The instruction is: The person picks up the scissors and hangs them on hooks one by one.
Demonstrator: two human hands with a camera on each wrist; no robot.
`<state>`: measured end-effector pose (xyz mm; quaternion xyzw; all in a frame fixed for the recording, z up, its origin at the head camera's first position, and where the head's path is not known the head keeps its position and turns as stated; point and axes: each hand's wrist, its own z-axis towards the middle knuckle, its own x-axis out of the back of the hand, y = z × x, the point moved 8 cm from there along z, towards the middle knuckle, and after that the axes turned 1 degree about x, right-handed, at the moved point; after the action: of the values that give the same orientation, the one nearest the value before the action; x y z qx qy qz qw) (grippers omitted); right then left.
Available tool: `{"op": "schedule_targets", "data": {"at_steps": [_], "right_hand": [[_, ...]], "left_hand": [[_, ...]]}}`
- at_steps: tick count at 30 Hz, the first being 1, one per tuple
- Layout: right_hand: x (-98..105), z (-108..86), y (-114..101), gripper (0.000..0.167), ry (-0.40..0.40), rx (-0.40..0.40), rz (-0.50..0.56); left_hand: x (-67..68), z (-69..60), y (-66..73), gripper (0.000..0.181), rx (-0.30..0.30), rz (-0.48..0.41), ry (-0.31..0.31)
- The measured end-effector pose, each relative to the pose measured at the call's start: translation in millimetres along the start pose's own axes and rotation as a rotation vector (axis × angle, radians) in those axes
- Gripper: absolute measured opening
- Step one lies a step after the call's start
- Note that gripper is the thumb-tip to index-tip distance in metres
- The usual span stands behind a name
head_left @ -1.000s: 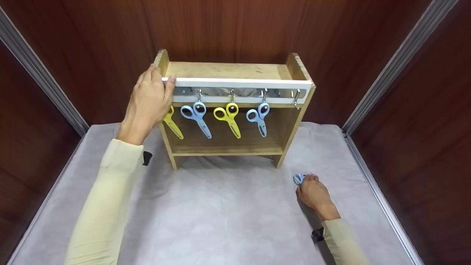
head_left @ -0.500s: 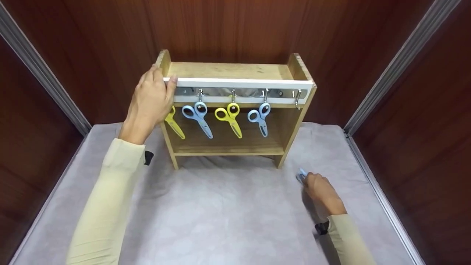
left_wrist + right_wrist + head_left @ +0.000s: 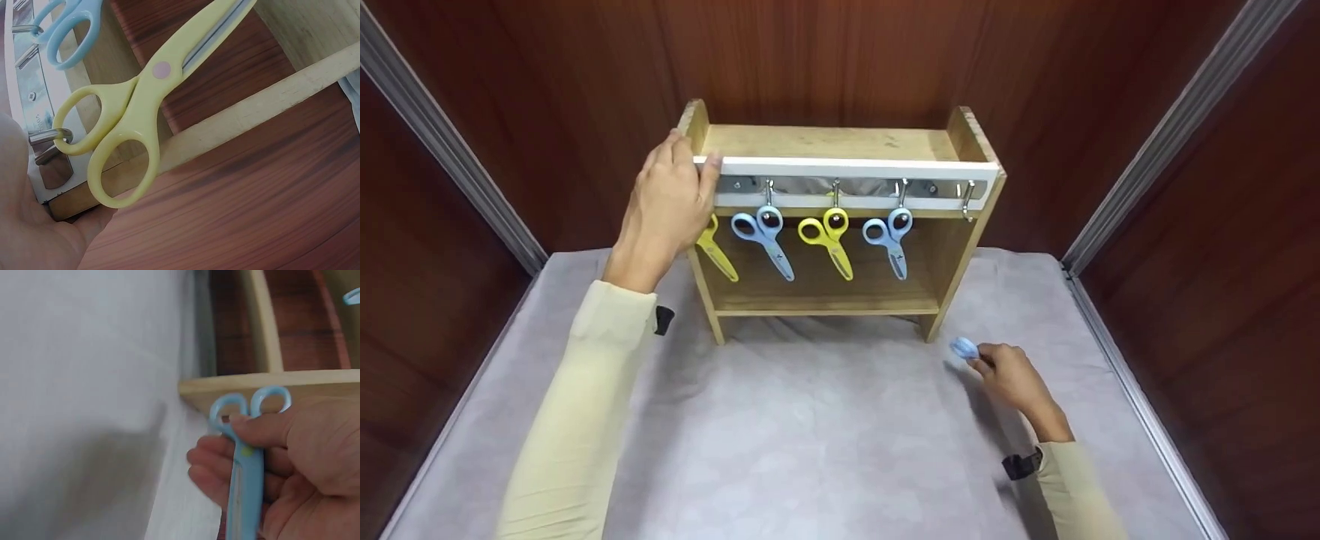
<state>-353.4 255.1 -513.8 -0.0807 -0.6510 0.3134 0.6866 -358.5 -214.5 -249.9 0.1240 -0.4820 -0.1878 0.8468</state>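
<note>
My left hand (image 3: 666, 199) grips the upper left corner of a small wooden shelf (image 3: 825, 304), its thumb over the white hook rail (image 3: 847, 166). My right hand (image 3: 1016, 379) pinches light-blue scissors (image 3: 246, 489) in the air, right of the shelf's foot. In the right wrist view the thumb presses near the handle loops, and the blades point toward the palm side. From the rail hang yellow scissors (image 3: 149, 101) beside my left hand, blue scissors (image 3: 765, 234), more yellow scissors (image 3: 826, 236) and more blue scissors (image 3: 889, 236). The rightmost hook (image 3: 968, 201) bears nothing.
A grey cloth (image 3: 810, 435) covers the tabletop under the shelf. Dark reddish wood panels (image 3: 825, 60) stand behind and at both sides, with metal strips (image 3: 1155, 142) along the corners.
My right hand has lifted the blue scissors off the cloth and turned them, so the handle loops face the shelf. My left hand keeps its grip on the shelf corner.
</note>
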Motion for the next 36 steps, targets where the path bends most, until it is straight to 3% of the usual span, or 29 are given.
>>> {"op": "schedule_targets", "data": {"at_steps": [11,22,36], "right_hand": [[11.6,9.9,-21.7,0.008,0.112,-0.053,0.311],[34.9,15.1,-50.1,0.022,0.192,-0.100,0.545],[69.8,23.4,-87.0,0.028,0.283,0.009,0.742]], "left_hand": [[-2.6,2.1,-0.9,0.075,-0.006,0.005,-0.005],[-2.9,2.2,-4.1,0.072,-0.004,-0.002,0.006],[-5.3,2.8,-5.4,0.075,0.010,-0.021,-0.009]]}}
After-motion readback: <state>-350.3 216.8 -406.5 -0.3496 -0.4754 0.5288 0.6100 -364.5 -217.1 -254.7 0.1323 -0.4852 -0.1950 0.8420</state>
